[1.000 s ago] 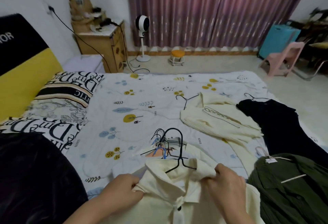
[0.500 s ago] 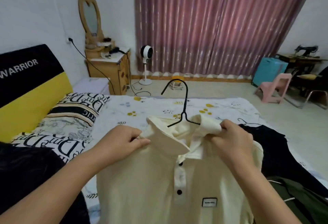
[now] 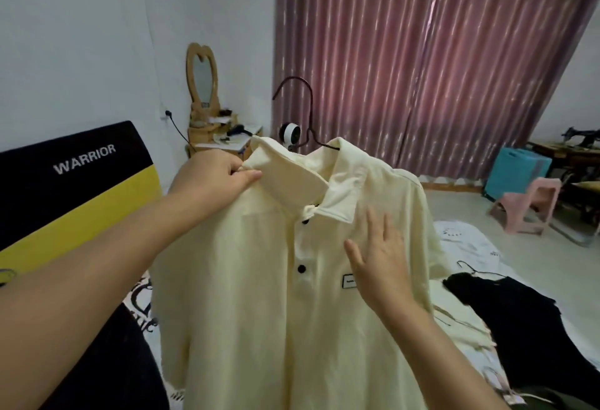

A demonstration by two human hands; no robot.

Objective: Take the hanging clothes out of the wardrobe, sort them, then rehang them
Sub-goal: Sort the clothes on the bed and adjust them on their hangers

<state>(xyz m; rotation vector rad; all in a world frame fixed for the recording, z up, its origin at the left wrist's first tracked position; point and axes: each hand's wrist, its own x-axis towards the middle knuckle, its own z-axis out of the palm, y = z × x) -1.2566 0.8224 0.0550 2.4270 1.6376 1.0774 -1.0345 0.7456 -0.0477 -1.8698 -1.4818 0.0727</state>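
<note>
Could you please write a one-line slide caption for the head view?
Left hand pinches the collar of a cream polo shirt on a black hanger while the open right hand lies flat against its chest.

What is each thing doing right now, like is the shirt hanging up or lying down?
Cream shirt: on a hanger, held up in the air, buttons done up.
Black hanger: inside the shirt's collar, hook sticking up, free.
Left hand: pinches the shirt's shoulder by the collar.
Right hand: flat, fingers straight, on the shirt's chest.
Black garment: lying on the bed, on its hanger.
Curtains: drawn closed.
</note>
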